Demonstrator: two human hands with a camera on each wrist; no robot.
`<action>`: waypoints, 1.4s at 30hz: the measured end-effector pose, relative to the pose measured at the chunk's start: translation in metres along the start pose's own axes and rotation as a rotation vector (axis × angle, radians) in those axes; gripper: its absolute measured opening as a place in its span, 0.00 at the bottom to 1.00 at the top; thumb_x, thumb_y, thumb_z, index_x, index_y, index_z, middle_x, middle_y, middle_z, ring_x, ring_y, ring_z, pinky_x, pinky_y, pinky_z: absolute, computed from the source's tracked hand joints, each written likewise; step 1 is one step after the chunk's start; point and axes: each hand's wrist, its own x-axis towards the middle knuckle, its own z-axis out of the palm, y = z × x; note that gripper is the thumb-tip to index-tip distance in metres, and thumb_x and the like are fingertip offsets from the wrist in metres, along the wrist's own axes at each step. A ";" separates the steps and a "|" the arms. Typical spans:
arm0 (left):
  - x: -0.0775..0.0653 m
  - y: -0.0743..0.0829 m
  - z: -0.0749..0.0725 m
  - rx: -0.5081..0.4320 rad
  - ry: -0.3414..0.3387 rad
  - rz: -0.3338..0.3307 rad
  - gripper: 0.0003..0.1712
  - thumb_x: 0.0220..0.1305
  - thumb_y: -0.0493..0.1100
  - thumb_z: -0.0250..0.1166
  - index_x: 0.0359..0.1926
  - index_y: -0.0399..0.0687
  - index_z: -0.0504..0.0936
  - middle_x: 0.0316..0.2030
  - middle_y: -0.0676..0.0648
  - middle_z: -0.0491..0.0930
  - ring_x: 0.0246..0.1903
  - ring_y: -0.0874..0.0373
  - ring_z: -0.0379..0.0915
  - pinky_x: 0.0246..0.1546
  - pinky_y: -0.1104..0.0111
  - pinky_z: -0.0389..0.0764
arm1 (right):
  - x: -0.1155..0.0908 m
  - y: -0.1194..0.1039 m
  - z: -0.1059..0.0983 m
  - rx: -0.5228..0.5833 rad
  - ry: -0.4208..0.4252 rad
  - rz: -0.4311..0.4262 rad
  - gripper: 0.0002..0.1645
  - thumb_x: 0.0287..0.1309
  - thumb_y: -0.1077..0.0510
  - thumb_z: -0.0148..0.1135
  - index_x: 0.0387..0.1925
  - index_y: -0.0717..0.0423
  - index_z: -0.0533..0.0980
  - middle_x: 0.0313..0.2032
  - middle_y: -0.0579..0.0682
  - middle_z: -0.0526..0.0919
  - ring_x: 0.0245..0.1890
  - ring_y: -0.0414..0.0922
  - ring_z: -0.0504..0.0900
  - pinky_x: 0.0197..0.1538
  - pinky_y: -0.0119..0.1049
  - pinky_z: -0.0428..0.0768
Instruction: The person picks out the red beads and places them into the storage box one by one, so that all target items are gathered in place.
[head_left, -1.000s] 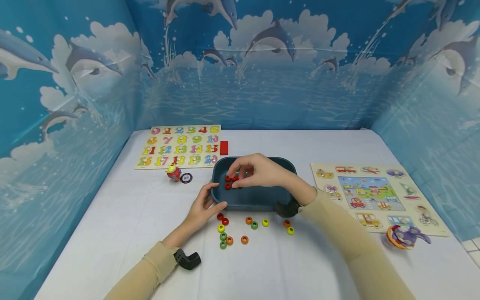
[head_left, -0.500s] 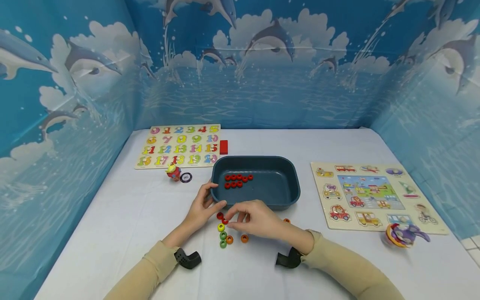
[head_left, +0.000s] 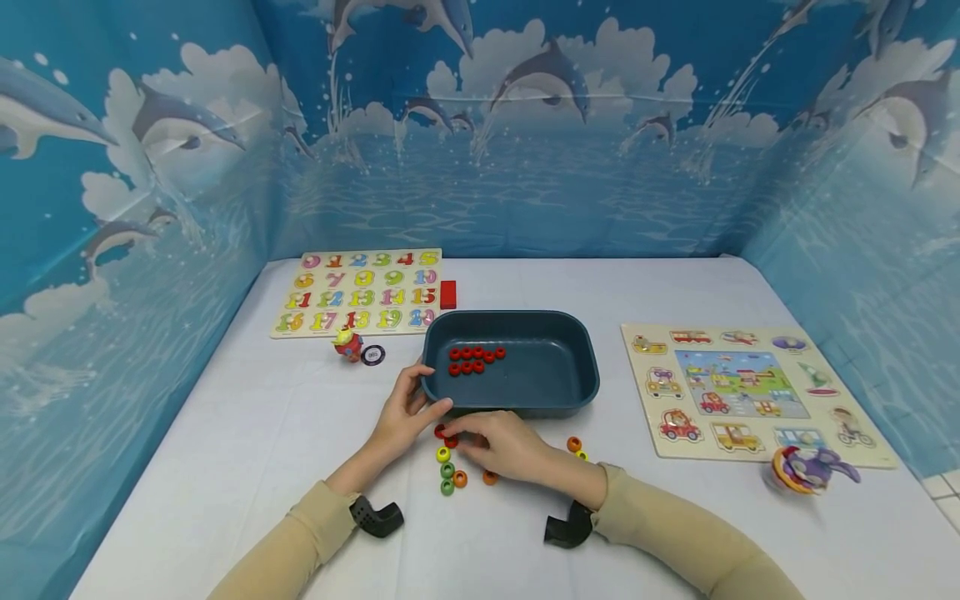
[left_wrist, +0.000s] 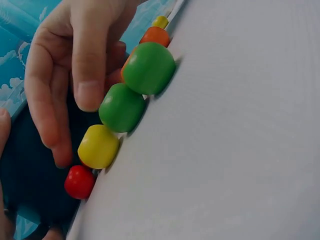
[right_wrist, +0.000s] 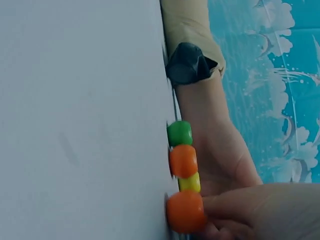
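My left hand [head_left: 400,422] holds the near left corner of the dark blue tray [head_left: 547,367], fingers at its left side and thumb along the front. Red beads [head_left: 467,367] lie in two short rows inside it. In front of the tray my right hand [head_left: 508,448] has its index fingertip at two loose red beads [head_left: 439,431], thumb lower and apart. Seen from the left wrist, a gap separates that thumb [left_wrist: 89,92] from the fingers, beside a red bead [left_wrist: 79,182]. A yellow bead [head_left: 443,454] and two green beads [head_left: 447,479] run toward me below.
Orange beads [head_left: 461,479] lie beside the green ones and under my right hand's edge; more orange and yellow beads [head_left: 573,444] sit farther right. Around them are a number puzzle [head_left: 360,292], red block [head_left: 447,295], small figure [head_left: 347,344], round chip [head_left: 372,356], vehicle puzzle [head_left: 738,392] and purple toy [head_left: 808,472].
My right hand has come from over the red beads in the tray down to the beads in front, then slid slightly left. My left hand stays at the tray's corner.
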 end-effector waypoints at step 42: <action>0.000 0.004 0.001 0.065 0.036 -0.079 0.32 0.57 0.40 0.62 0.57 0.35 0.57 0.67 0.43 0.43 0.64 0.53 0.48 0.58 0.62 0.61 | 0.080 0.063 -0.123 0.006 -0.328 0.085 0.14 0.47 0.60 0.67 0.39 0.54 0.79 0.35 0.43 0.80 0.29 0.39 0.77 0.32 0.31 0.78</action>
